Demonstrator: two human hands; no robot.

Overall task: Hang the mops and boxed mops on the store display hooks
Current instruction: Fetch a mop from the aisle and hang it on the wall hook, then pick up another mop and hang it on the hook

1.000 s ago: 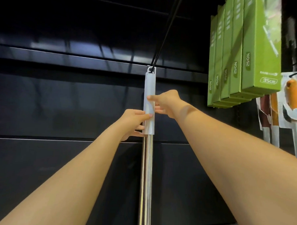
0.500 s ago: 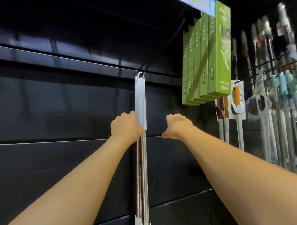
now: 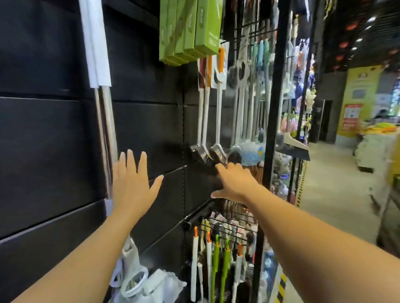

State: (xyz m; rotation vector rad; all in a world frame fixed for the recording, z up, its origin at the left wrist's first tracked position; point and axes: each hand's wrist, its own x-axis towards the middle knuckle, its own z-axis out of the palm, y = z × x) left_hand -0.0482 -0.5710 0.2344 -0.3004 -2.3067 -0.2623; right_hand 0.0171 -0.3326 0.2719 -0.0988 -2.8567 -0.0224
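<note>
Mop (image 3: 103, 124) hangs upright on the wall (image 3: 46, 133); spread, empty left hand (image 3: 131, 182) just beside it, empty right hand (image 3: 235, 182) farther right.

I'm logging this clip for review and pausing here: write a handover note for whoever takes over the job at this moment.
Left hand: open, fingers spread, holding nothing, just right of the two chrome-poled mops with white sleeves.
Right hand: open, empty, reaching toward the black slatted display wall; whether it touches anything is unclear.
Done: both mops hang along the wall, their hook above the frame; the green cardboard mop boxes hang to their right.
Left: no unhung mop or box is in view; check for remaining stock.
</note>
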